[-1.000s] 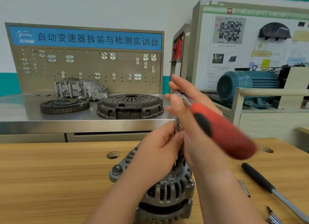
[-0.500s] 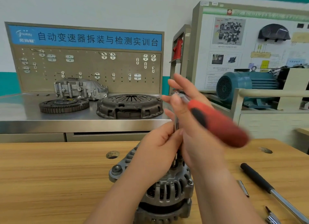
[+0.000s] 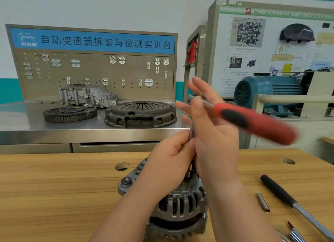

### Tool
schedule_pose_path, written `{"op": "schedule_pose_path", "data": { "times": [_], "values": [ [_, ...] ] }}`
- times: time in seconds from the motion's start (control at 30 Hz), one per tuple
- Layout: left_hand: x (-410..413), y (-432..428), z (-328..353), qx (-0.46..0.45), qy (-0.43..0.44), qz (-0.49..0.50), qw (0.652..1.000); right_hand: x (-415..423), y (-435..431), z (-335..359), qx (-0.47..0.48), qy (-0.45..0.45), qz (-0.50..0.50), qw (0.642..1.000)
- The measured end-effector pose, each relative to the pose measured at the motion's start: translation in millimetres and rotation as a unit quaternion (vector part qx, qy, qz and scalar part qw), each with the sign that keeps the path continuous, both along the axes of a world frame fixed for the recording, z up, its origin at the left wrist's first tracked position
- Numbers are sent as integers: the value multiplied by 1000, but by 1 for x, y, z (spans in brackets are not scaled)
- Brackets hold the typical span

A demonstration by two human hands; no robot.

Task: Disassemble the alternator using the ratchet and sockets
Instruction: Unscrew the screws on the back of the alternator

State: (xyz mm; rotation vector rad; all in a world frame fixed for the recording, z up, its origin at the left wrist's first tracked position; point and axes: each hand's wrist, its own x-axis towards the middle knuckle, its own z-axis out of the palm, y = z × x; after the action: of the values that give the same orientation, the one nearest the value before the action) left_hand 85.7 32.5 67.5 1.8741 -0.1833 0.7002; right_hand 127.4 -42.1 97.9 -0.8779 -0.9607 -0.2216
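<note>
A grey alternator (image 3: 179, 203) stands on the wooden table (image 3: 54, 187), low in the middle of the head view. A thin metal extension bar (image 3: 192, 131) rises from its top. My left hand (image 3: 169, 162) grips that bar just above the alternator. Over it, my right hand (image 3: 216, 138) holds the head end of the ratchet (image 3: 253, 122) between thumb and spread fingers. The ratchet's red and black handle is blurred and points right, slightly downward. The socket on the alternator is hidden by my hands.
A black-handled steel bar (image 3: 278, 191), a short metal sleeve (image 3: 263, 202) and small tools (image 3: 294, 234) lie on the table at right. Behind are a steel bench with a clutch cover (image 3: 141, 113), a flywheel (image 3: 69, 113) and a housing (image 3: 86, 96), and a blue motor (image 3: 267, 91).
The red handle has swung up and to the right around the bar. My right fingers have spread wider. My left hand and the alternator have stayed in place.
</note>
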Motion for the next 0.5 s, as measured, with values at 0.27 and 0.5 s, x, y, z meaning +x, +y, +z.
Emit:
{"op": "schedule_pose_path", "data": {
  "times": [0.27,0.5],
  "values": [
    [-1,7,-1,9,21,-18,1000,2,-3,2,-6,61,49,997],
    [2,3,-2,-18,7,-14,1000,1,-1,5,-16,-20,0,1000]
  ]
}}
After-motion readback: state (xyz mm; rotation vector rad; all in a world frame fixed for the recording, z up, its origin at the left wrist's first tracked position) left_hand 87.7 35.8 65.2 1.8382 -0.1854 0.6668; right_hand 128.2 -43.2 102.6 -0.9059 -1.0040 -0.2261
